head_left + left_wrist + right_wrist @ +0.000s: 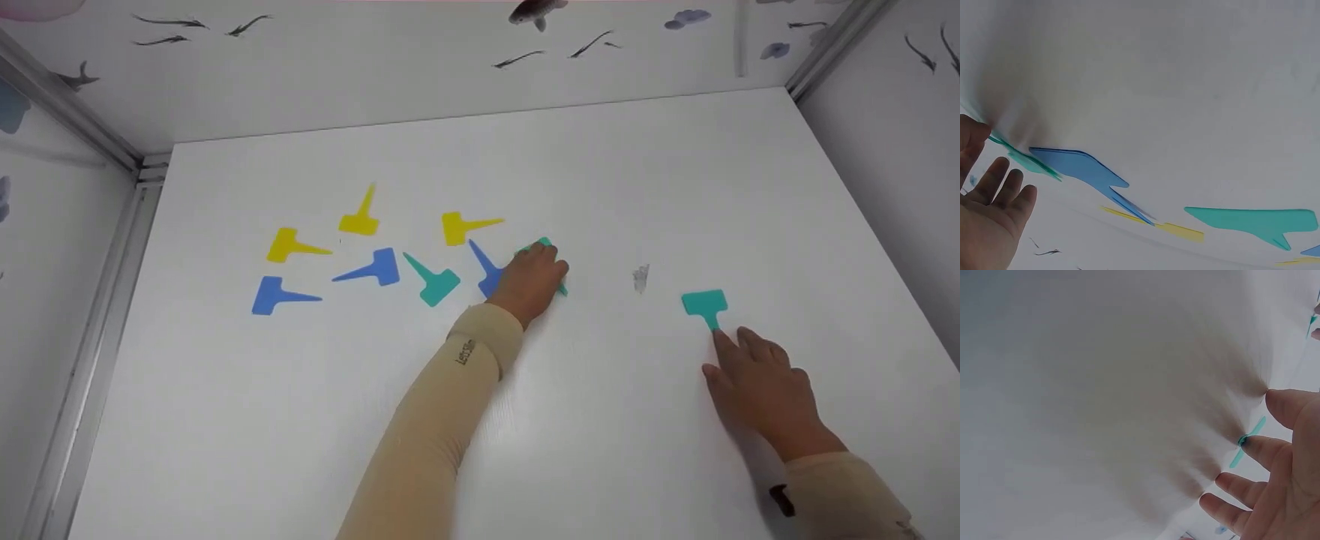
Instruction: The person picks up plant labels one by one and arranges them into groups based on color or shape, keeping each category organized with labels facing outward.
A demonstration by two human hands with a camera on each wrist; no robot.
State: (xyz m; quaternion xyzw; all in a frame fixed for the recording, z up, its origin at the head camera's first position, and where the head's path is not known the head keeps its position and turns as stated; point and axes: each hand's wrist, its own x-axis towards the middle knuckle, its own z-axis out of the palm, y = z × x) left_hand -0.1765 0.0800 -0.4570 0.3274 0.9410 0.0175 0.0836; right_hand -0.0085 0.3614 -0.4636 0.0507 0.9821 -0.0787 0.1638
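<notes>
My left hand (531,279) pinches a green T-shaped plant label (565,289) between thumb and finger, covering most of it. In the left wrist view, a second green piece (1024,162) seems to lie under or behind the held one. Just left of this hand is a blue label (487,276), partly covered by it. On the right, my right hand (765,386) lies low with fingers spread, its index fingertip touching the stem of another green label (705,302). That label lies flat, broad end pointing away from me.
Left of my hands lie a green label (436,285), two blue labels (385,267) and three yellow labels (454,227). A small grey mark or clear scrap (640,278) is between the hands. White panels (420,67) with fish drawings border the white table (300,420).
</notes>
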